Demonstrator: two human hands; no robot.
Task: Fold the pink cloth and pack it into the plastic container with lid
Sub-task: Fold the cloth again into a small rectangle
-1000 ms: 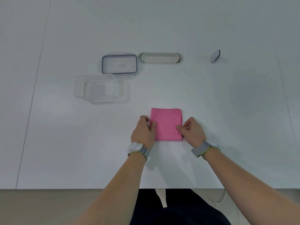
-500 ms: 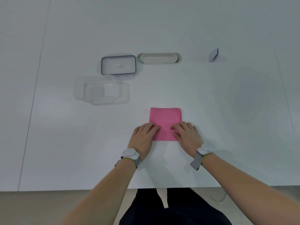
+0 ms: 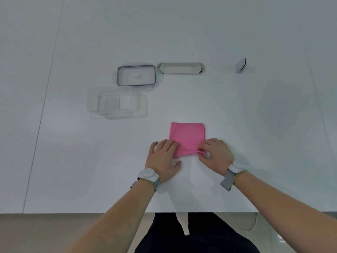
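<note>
The pink cloth [image 3: 186,136] lies folded into a small rectangle on the white table, in front of me. My left hand [image 3: 163,157] grips its near left corner, fingers curled over the edge. My right hand [image 3: 215,155] pinches the near right corner, which bunches up slightly off the table. The clear plastic container [image 3: 111,103] stands open to the far left of the cloth. Its lid [image 3: 136,75], clear with a dark rim, lies flat just behind the container.
A white oblong tray [image 3: 180,68] is set into the table beside the lid. A small grey block [image 3: 240,65] stands at the far right. The table's near edge [image 3: 109,212] runs just below my forearms.
Both hands slid from the cloth's sides to its near edge and took hold of the two near corners. The near edge now lifts and bunches a little.
</note>
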